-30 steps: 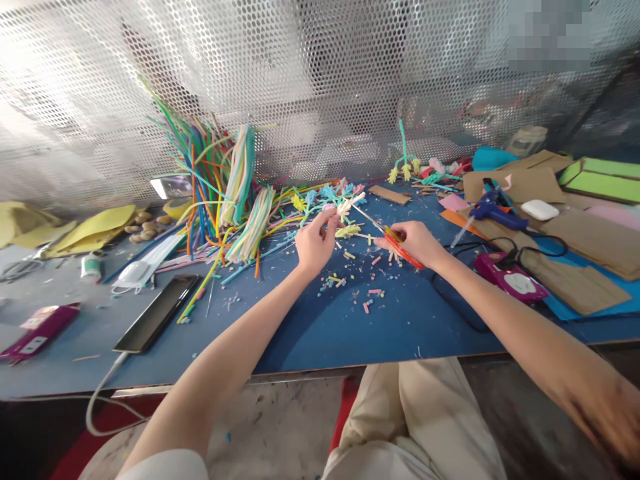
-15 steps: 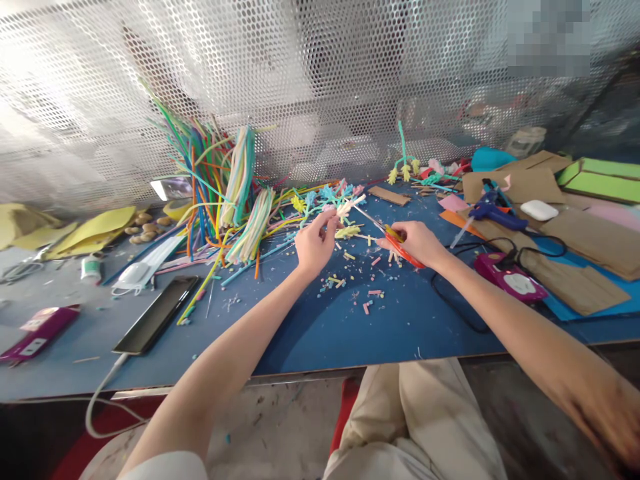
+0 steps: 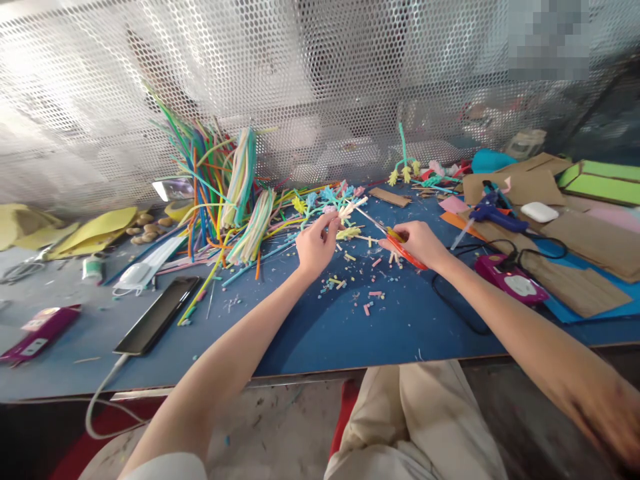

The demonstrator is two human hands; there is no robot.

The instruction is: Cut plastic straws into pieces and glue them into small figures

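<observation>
Between the fingertips of my left hand [image 3: 317,240] is a cream pipe-cleaner flower [image 3: 349,209], its petals fanned toward the right. My right hand [image 3: 419,244] grips orange-handled scissors [image 3: 403,249]; their blades point up and left, the tips close to the flower. Whether the blades touch it I cannot tell. Yellow pipe-cleaner flowers [image 3: 349,233] lie just below my left fingers, and blue ones [image 3: 327,194] lie behind them. Short cut bits of pipe cleaner [image 3: 375,293] are strewn over the table under both hands.
Bundles of pipe cleaners [image 3: 240,180] stand on the left against a perforated metal screen [image 3: 340,80]. A phone [image 3: 157,315] on a cable lies at front left. Rightward are a blue glue gun [image 3: 497,215], a purple power strip [image 3: 511,277], black cable and cardboard pieces [image 3: 575,280].
Hardly anything differs. The cream flower and scissor tips have shifted very slightly, and the whole view has moved a little. Both hands keep their hold.
</observation>
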